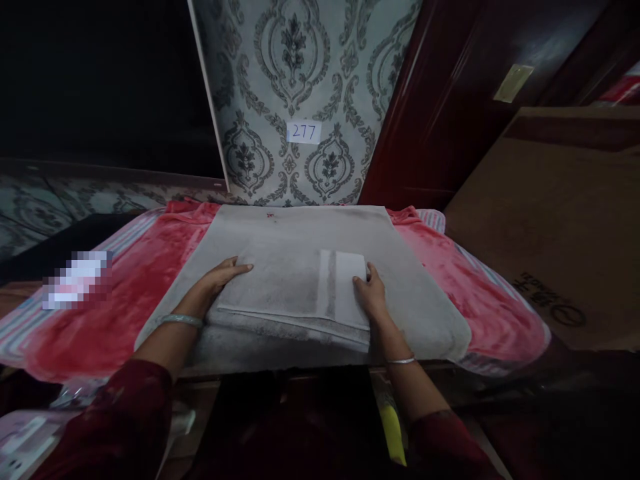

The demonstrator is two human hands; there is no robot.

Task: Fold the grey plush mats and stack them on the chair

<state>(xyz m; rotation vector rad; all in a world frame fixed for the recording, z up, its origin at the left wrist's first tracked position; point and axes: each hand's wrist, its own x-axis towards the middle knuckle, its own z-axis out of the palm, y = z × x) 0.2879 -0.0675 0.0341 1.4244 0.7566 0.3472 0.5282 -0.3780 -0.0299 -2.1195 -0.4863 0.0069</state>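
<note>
A folded light grey towel (280,287) with a pale band near its right end lies in layers on a light grey cloth (420,320). My left hand (220,277) grips the towel's left edge, its thumb lying on top. At the opposite edge, my right hand (371,290) holds the towel with the thumb over the top and the fingers at the far side. The fingers of both hands are partly hidden by the towel.
A red and pink plush blanket (115,293) spreads beneath the cloth. A large cardboard box (560,233) stands at the right, a dark screen (100,87) at the upper left. Behind are patterned wallpaper (290,60) and a paper label (304,132) reading 277.
</note>
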